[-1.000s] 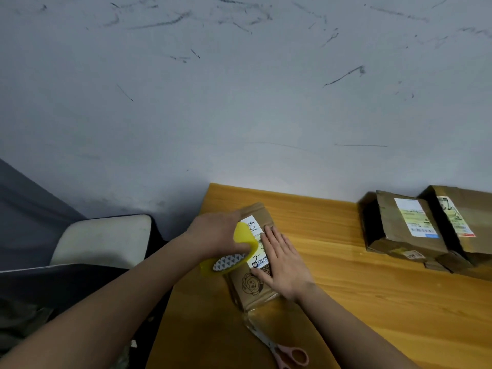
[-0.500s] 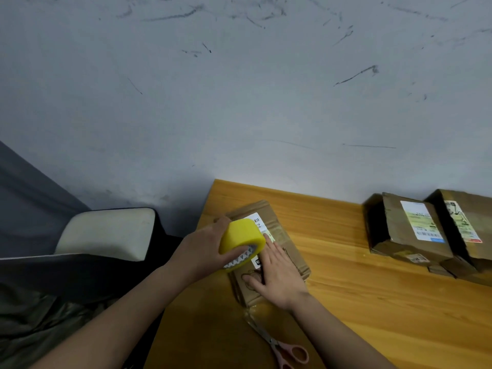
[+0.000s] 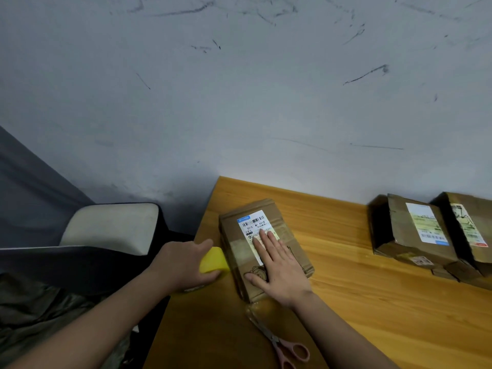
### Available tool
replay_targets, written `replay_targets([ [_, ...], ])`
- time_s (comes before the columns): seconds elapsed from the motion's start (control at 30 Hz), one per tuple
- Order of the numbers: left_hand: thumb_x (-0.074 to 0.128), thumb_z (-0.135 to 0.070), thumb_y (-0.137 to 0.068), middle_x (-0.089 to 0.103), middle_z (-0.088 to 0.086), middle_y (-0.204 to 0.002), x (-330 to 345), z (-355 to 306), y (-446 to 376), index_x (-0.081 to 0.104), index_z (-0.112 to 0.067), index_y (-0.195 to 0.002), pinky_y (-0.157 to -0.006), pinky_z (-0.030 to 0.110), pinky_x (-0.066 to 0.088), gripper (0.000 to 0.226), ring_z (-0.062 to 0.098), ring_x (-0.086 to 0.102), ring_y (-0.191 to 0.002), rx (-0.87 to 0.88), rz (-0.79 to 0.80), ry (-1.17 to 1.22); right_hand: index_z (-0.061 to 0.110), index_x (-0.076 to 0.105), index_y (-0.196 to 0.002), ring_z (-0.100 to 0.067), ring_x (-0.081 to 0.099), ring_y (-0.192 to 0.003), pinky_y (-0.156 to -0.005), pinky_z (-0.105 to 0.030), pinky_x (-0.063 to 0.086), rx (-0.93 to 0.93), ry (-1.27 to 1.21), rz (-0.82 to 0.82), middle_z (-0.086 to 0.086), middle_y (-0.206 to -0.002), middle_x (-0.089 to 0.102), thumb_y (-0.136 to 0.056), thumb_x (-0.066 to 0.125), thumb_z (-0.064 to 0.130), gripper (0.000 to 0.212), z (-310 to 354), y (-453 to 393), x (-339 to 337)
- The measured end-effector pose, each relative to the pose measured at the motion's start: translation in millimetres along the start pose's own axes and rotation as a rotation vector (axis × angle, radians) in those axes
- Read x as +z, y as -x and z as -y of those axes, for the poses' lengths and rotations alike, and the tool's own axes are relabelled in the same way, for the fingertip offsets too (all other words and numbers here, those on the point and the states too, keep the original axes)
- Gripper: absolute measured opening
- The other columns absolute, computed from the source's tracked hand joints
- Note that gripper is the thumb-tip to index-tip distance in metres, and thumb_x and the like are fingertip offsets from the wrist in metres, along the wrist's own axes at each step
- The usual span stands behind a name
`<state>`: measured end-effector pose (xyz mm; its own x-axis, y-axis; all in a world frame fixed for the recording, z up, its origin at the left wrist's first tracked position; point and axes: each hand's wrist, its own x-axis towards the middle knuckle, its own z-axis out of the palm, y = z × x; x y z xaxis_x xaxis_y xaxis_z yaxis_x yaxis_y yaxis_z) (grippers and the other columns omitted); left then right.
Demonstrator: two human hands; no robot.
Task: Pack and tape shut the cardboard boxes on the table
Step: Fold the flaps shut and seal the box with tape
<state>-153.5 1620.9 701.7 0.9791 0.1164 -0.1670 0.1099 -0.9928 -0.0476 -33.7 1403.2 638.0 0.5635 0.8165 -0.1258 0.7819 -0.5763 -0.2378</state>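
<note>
A small cardboard box (image 3: 282, 227) with a white shipping label lies near the left end of the wooden table (image 3: 372, 315). My right hand (image 3: 277, 267) presses flat on the box top, fingers straight over the label. A band of clear tape crosses the box top. My left hand (image 3: 183, 265) grips a yellow tape roll (image 3: 213, 261) low against the box's left side, at the table's left edge. Part of the roll is hidden by my fingers.
Scissors (image 3: 287, 347) with pink handles lie on the table near the front, below the box. Two more labelled cardboard boxes (image 3: 415, 233) stand at the right, near the wall. A chair (image 3: 111, 227) with a pale seat stands left of the table.
My left hand has carried the yellow tape roll from above the box top down and left to the box's left side. My right hand stays flat on the box.
</note>
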Motion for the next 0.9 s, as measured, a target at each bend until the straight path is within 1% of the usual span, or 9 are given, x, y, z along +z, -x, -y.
replay_targets([
  [0.07,0.011,-0.085,-0.062,0.064,-0.004,-0.095,13,3,-1,0.044,-0.028,-0.119,-0.057,0.027,0.035,0.087,0.016,0.063,-0.084,0.02,-0.041,0.036,0.029,-0.008,-0.152,-0.008,-0.027,-0.143,-0.114,-0.025,-0.02,0.005,-0.007,-0.005,0.009,-0.156,-0.024,-0.078,-0.005,0.08,0.09,0,-1,1],
  [0.17,0.01,-0.085,-0.06,0.064,-0.005,-0.092,31,0,-5,0.046,-0.027,-0.117,-0.059,0.027,0.037,0.089,0.014,0.062,-0.08,0.003,-0.046,0.115,0.028,-0.001,-0.154,-0.009,-0.023,-0.145,-0.117,-0.031,-0.015,0.058,-0.023,-0.021,0.009,-0.159,-0.017,-0.082,-0.01,0.075,0.087,11,-2,0],
  [0.3,0.011,-0.085,-0.062,0.065,-0.005,-0.092,42,-3,-9,0.046,-0.027,-0.115,-0.059,0.025,0.034,0.085,0.013,0.062,-0.079,-0.002,-0.107,0.165,0.017,0.04,-0.145,-0.022,0.012,-0.149,-0.118,-0.045,0.009,0.274,-0.088,-0.133,-0.003,-0.159,0.023,-0.084,0.01,0.061,0.08,42,-18,0],
  [0.33,0.012,-0.084,-0.062,0.065,-0.004,-0.092,42,-3,-8,0.046,-0.027,-0.115,-0.059,0.025,0.032,0.085,0.014,0.062,-0.079,-0.002,-0.112,0.167,0.015,0.041,-0.145,-0.025,0.014,-0.148,-0.117,-0.046,0.011,0.282,-0.072,-0.143,-0.005,-0.158,0.026,-0.086,0.014,0.06,0.079,47,-23,2],
  [0.43,0.012,-0.083,-0.065,0.064,-0.003,-0.093,43,-5,-6,0.044,-0.025,-0.117,-0.058,0.025,0.03,0.084,0.014,0.061,-0.079,-0.004,-0.097,0.17,0.018,-0.002,-0.151,-0.023,-0.017,-0.146,-0.117,-0.041,-0.014,0.254,-0.04,-0.111,-0.003,-0.16,-0.01,-0.082,-0.001,0.064,0.083,50,-27,14],
  [0.53,0.014,-0.079,-0.066,0.064,-0.003,-0.095,54,-6,-2,0.043,-0.023,-0.118,-0.062,0.027,0.032,0.082,0.015,0.062,-0.081,-0.043,-0.092,0.187,0.023,-0.019,-0.144,-0.022,-0.028,-0.143,-0.112,-0.04,-0.021,0.266,-0.025,-0.09,0.0,-0.156,-0.025,-0.076,-0.007,0.07,0.084,45,-28,15],
  [0.7,0.023,-0.075,-0.075,0.064,-0.003,-0.099,60,-9,3,0.045,-0.021,-0.122,-0.068,0.03,0.033,0.074,0.015,0.062,-0.084,-0.089,-0.073,0.104,0.019,0.005,-0.149,-0.027,-0.002,-0.148,-0.114,-0.043,-0.009,0.303,0.015,-0.111,-0.004,-0.16,0.003,-0.087,0.013,0.069,0.08,50,-32,24],
  [0.83,0.04,-0.068,-0.084,0.061,-0.002,-0.111,46,-15,-1,0.036,-0.023,-0.129,-0.076,0.033,0.033,0.063,0.018,0.061,-0.096,-0.116,-0.014,0.052,0.012,0.003,-0.149,-0.03,-0.003,-0.148,-0.118,-0.046,-0.008,0.293,0.063,-0.054,-0.008,-0.158,-0.001,-0.083,0.003,0.063,0.083,53,-33,16],
  [0.9,0.041,-0.067,-0.085,0.061,0.0,-0.113,39,-17,-2,0.036,-0.022,-0.13,-0.08,0.034,0.035,0.064,0.02,0.06,-0.099,-0.12,0.014,0.026,0.006,0.031,-0.147,-0.035,0.022,-0.145,-0.115,-0.053,0.016,0.336,0.086,0.003,-0.015,-0.155,0.024,-0.085,0.013,0.057,0.083,58,-36,12],
])
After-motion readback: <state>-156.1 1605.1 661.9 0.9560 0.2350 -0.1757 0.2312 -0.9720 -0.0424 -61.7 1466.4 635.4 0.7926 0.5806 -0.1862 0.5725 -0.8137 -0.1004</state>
